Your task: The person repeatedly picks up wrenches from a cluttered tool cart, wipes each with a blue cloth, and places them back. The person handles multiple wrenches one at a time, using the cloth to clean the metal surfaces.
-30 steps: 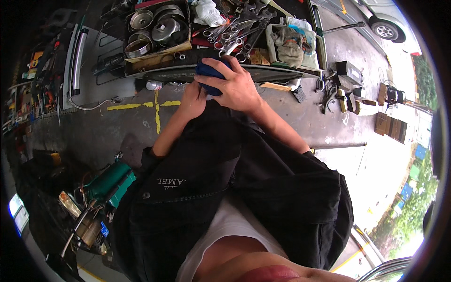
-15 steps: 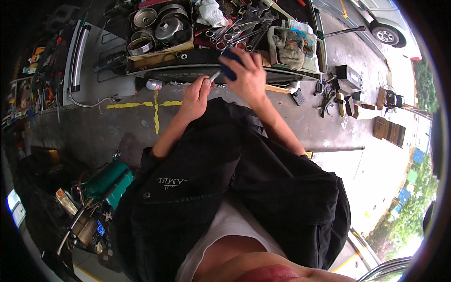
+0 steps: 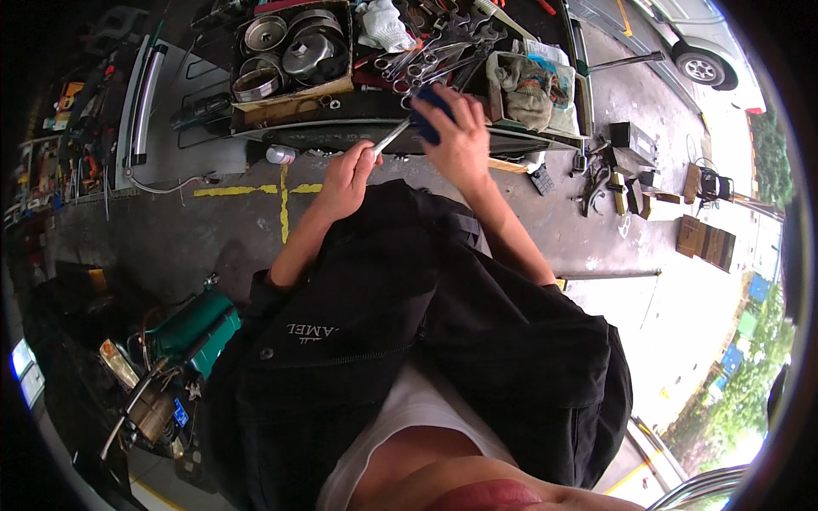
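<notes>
My left hand [image 3: 348,177] is closed around the near end of a slim silver hand tool [image 3: 391,138], which slants up to the right. Both ends are covered, so its exact kind does not show. A dark blue cloth [image 3: 429,117] is bunched at the far end of the tool, gripped in my right hand [image 3: 463,143]. The right fingers look slightly blurred. Just beyond my hands, several combination wrenches [image 3: 415,70] lie in a loose pile on the dark tool cart [image 3: 366,102].
On the cart, a box of round metal filter cups [image 3: 308,53] stands left, a white glove [image 3: 383,25] behind, and a bin of rags [image 3: 532,92] right. A bottle [image 3: 279,154] lies on the floor. Dark metal parts [image 3: 596,187] and cartons [image 3: 705,241] sit at right.
The cloth and my right hand have shifted slightly right along the tool, so more of its silver shaft shows. My left hand has moved a little left and down, still gripping.
</notes>
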A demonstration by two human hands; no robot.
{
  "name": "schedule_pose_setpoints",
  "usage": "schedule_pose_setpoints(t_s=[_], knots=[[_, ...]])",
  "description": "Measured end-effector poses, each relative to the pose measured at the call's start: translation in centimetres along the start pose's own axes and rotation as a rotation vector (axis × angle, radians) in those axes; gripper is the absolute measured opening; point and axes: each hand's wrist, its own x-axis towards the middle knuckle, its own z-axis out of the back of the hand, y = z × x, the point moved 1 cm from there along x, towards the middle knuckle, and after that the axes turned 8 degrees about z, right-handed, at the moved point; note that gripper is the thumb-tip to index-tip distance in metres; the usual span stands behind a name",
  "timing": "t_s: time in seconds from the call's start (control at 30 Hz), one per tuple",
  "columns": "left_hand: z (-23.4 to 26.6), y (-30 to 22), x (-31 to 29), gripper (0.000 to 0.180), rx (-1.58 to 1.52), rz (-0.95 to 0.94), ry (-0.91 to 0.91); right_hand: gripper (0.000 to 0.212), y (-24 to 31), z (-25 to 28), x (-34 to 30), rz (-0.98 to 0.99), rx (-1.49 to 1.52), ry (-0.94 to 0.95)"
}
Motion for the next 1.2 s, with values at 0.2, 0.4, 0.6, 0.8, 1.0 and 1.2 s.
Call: schedule_pose_setpoints(t_s=[0.2,0.4,0.6,0.8,1.0,1.2], knots=[[-0.5,-0.4,-0.1,0.032,-0.013,-0.056,-0.176,0.064,3.9,-0.9,0.0,0.171,0.203,0.091],[1.0,0.3,-0.3,0.034,-0.169,0.130,0.076,0.060,-0.1,-0.8,0.5,-0.006,-0.025,-0.007],[0.9,2.4,-0.2,0.032,-0.177,0.110,-0.008,0.055,4.5,-2.3,0.8,0.252,0.134,0.027],[3.5,2.3,-1.5,0.031,-0.201,0.167,0.105,0.060,1.6,-2.9,2.3,0.111,-0.021,0.048],[6.4,4.7,-3.2,0.031,-0.379,0.202,0.144,0.069,-0.7,-3.3,4.0,-0.043,-0.068,0.094],[8.9,5.4,-4.4,0.033,-0.381,0.212,0.137,0.072,-0.6,-5.8,6.2,-0.097,0.029,0.058]])
